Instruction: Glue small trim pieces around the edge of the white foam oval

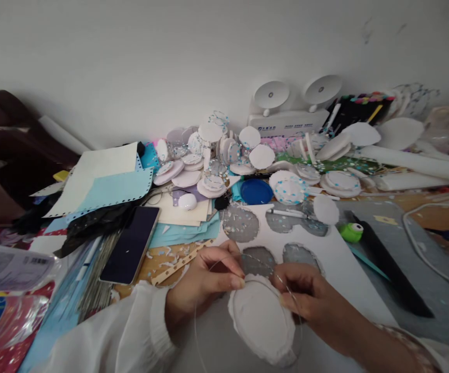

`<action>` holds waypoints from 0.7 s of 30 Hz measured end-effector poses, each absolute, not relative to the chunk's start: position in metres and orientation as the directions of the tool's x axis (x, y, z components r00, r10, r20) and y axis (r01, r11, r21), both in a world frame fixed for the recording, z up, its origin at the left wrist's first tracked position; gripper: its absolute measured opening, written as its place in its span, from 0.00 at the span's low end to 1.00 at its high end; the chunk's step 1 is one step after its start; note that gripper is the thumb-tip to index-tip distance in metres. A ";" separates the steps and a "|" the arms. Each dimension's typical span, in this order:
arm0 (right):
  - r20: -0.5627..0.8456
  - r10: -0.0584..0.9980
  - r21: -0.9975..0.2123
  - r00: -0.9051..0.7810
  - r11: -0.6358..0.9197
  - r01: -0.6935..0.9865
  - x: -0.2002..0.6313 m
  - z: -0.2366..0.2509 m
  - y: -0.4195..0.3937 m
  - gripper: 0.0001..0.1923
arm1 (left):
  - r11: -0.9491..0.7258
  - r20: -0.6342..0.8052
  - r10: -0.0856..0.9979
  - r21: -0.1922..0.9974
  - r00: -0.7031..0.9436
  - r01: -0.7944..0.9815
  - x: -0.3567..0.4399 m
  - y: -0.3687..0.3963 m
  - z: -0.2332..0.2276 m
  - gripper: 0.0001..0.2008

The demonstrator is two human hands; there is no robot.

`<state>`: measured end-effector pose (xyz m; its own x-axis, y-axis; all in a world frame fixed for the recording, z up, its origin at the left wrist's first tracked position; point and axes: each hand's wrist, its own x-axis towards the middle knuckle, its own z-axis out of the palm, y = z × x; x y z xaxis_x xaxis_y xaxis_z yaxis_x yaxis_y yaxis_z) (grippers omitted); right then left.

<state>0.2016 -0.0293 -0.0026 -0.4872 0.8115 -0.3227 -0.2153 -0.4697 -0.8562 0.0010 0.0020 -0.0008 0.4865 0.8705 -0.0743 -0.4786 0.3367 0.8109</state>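
Note:
A white round disc (263,321) with a ragged, scalloped rim is held tilted low in the middle of the head view. My left hand (212,274) is closed, its thumb and forefinger pinching the disc's upper left edge. At the upper right edge my right hand (305,295) is closed too, thumb against the rim. A thin twisted strand (284,285) arcs across the right fingers; whether they also grip it I cannot tell. A fine clear loop hangs below my left hand. Beneath lies a white sheet (348,274) with several rough round holes cut out.
Behind are piled white discs (185,176) with blue-dotted strands, a blue lid (256,191) and a white two-lamp unit (290,116). A phone (130,246) and coloured papers (117,189) lie left. At right are a green-handled cutter (350,232), a black strip (391,267) and a white cable (422,248).

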 end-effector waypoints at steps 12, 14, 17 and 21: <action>-0.402 0.745 -0.775 -0.532 -0.586 -0.236 0.201 0.003 -0.027 0.22 | 0.360 -0.097 0.866 0.802 0.490 -0.476 0.002 0.002 -0.001 0.09; -0.403 0.744 -0.773 -0.533 -0.589 -0.237 0.201 0.003 -0.027 0.21 | 0.363 -0.100 0.867 0.797 0.487 -0.482 0.002 0.002 -0.001 0.09; -0.399 0.743 -0.776 -0.538 -0.585 -0.233 0.200 0.003 -0.027 0.20 | 0.372 -0.111 0.866 0.795 0.488 -0.479 0.001 0.001 0.000 0.10; -0.396 0.738 -0.775 -0.547 -0.588 -0.232 0.199 0.004 -0.027 0.19 | 0.380 -0.129 0.865 0.800 0.486 -0.464 0.002 0.001 0.003 0.10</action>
